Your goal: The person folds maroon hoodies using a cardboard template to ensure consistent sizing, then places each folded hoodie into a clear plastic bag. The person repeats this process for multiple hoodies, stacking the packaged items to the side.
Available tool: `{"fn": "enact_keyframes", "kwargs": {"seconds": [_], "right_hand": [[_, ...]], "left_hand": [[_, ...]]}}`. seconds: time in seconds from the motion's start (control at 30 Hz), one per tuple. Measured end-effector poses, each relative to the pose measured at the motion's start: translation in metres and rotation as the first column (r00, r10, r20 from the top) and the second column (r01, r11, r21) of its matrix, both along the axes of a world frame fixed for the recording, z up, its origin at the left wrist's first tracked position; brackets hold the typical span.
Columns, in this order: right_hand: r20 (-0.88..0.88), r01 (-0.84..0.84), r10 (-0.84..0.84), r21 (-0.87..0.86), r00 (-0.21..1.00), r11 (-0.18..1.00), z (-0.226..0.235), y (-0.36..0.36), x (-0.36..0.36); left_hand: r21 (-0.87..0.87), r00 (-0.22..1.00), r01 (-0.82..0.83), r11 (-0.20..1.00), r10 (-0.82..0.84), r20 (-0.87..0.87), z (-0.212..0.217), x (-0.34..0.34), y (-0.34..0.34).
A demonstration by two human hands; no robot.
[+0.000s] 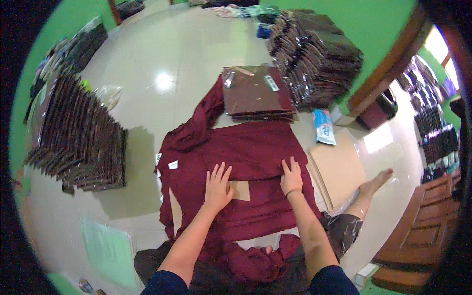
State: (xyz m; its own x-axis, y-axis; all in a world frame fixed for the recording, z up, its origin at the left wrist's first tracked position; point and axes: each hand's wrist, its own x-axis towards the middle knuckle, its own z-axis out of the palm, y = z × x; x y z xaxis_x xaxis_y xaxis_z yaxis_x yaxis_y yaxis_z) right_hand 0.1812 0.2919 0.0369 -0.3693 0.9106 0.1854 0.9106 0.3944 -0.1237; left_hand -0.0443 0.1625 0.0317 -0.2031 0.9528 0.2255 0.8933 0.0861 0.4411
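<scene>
Dark sleeves (169, 282); hands (218, 189) (291, 179) spread flat on maroon garment (246, 150); pale floor (140, 196) borders left edge.

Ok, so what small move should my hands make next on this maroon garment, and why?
Probably ease the maroon garment over the tan card: a patch of card shows bare between your left hand and right hand, and both rest on the cloth.

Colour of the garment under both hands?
The garment is maroon, a dark wine red; it shows best in the head view.
</scene>
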Motion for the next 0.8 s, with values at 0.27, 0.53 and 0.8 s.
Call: {"fn": "enact_keyframes", "kwargs": {"seconds": [0.27, 0.53, 0.8], "right_hand": [[-0.228, 0.084, -0.080, 0.006, 0.970, 0.996, 0.007, -0.034, 0.078], [-0.181, 0.401, -0.521, -0.450, 0.834, 0.798, -0.010, -0.107, 0.152], [-0.108, 0.451, -0.496, -0.285, 0.861, 0.846, -0.007, -0.099, 0.152]], "left_hand": [[-0.012, 0.981, 0.097, 0.995, -0.098, -0.165, -0.025, -0.002, 0.010], [0.176, 0.913, 0.408, 0.896, -0.399, -0.082, -0.006, 0.052, 0.053], [-0.231, 0.969, 0.199, 0.952, -0.155, 0.194, -0.009, 0.154, 0.159]]}}
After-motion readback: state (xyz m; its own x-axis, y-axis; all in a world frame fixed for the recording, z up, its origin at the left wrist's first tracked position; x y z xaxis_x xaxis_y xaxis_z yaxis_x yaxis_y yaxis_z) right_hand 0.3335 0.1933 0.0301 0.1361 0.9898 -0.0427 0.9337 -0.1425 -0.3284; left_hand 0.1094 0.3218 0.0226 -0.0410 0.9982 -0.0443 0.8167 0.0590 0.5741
